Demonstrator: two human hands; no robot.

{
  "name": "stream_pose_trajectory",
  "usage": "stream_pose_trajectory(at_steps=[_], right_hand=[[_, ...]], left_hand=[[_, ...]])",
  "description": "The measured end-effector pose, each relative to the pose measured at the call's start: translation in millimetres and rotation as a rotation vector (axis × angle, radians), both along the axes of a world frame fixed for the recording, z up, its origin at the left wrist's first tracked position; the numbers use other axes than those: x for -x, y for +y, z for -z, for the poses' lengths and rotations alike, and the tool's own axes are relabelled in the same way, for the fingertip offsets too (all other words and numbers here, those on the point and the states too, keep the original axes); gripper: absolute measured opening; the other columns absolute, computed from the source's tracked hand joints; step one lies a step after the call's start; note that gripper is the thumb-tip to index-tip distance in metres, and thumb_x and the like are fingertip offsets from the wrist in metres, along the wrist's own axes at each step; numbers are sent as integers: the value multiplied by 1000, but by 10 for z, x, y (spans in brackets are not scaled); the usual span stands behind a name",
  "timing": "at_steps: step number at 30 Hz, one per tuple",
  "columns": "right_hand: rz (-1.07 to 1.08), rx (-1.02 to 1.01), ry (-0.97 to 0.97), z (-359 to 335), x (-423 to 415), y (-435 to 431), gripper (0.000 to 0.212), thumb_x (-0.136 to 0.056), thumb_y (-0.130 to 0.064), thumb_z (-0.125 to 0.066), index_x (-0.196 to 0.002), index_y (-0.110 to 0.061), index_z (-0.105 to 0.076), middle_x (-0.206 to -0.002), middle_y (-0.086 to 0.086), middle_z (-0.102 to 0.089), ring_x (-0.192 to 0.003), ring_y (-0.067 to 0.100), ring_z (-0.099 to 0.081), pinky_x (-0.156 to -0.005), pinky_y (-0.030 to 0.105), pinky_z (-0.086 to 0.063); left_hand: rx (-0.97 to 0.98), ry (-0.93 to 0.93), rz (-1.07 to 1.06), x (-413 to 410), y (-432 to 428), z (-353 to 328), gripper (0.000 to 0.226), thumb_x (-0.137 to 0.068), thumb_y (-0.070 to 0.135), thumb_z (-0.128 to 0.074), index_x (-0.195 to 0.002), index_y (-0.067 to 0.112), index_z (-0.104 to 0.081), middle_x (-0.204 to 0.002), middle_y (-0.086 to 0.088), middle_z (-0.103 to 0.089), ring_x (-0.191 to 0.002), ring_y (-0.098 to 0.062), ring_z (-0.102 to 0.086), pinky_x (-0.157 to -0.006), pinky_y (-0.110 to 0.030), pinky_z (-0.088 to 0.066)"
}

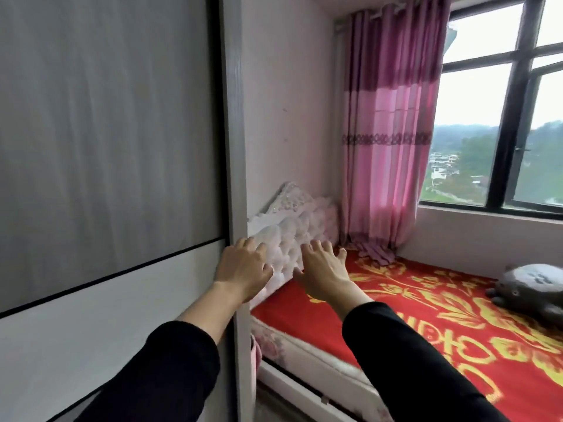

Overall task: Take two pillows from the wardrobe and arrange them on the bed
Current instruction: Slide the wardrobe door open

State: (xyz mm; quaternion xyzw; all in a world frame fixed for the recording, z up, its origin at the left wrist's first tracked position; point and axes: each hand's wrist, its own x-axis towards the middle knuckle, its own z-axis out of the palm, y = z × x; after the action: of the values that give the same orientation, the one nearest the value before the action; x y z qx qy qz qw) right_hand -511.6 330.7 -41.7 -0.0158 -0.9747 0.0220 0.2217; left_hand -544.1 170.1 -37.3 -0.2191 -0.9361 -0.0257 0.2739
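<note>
From my head view, both my hands are stretched out in front of me toward the head of the bed, black sleeves pulled back from the wrists. My left hand is spread, fingers apart, palm down, lying against the near end of a white tufted pillow that leans at the head of the bed. My right hand is just beside it, also spread with fingers splayed, holding nothing; whether it touches the pillow I cannot tell. Behind that pillow, against the pink wall, a second pillow with a flowered, lacy cover stands tilted. The bed carries a red blanket with yellow patterns. The wardrobe fills the space left of the pillow, its grey sliding door shut. Right of the pillow, a pink curtain hangs by the window, and a grey plush toy lies at the far side of the bed.
</note>
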Motion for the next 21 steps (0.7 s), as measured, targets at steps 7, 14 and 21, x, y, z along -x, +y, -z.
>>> stream_pose_trajectory(at_steps=[7,14,21], right_hand=[[-344,-148,184,-11,1184,-200,39,-90,-32,-47,-123,-12,-43,-135,8,-43,-127,28,-35,-105,54,-27],[-776,-253,505,-135,1715,-681,50,-78,-30,-62,-122,-6,-53,-130,11,-57,-122,27,-52,-102,43,-42],[-846,-537,408,-96,2014,-1034,90,-87,-46,-54,-147,-2,-4,-157,18,-6,-145,32,-6,-118,42,-5]], left_hand=[[59,232,-171,682,-411,105,37,-77,17,-55,-112,7,-59,-126,-20,-58,-112,-34,-57,-86,-44,-51],[-20,323,-441,937,-815,273,58,-86,29,-34,-140,9,-28,-150,-18,-31,-139,-33,-29,-110,-51,-29],[149,446,-709,890,-1222,602,74,-86,47,-33,-144,4,-17,-151,-16,-16,-140,-32,-16,-116,-40,-3]])
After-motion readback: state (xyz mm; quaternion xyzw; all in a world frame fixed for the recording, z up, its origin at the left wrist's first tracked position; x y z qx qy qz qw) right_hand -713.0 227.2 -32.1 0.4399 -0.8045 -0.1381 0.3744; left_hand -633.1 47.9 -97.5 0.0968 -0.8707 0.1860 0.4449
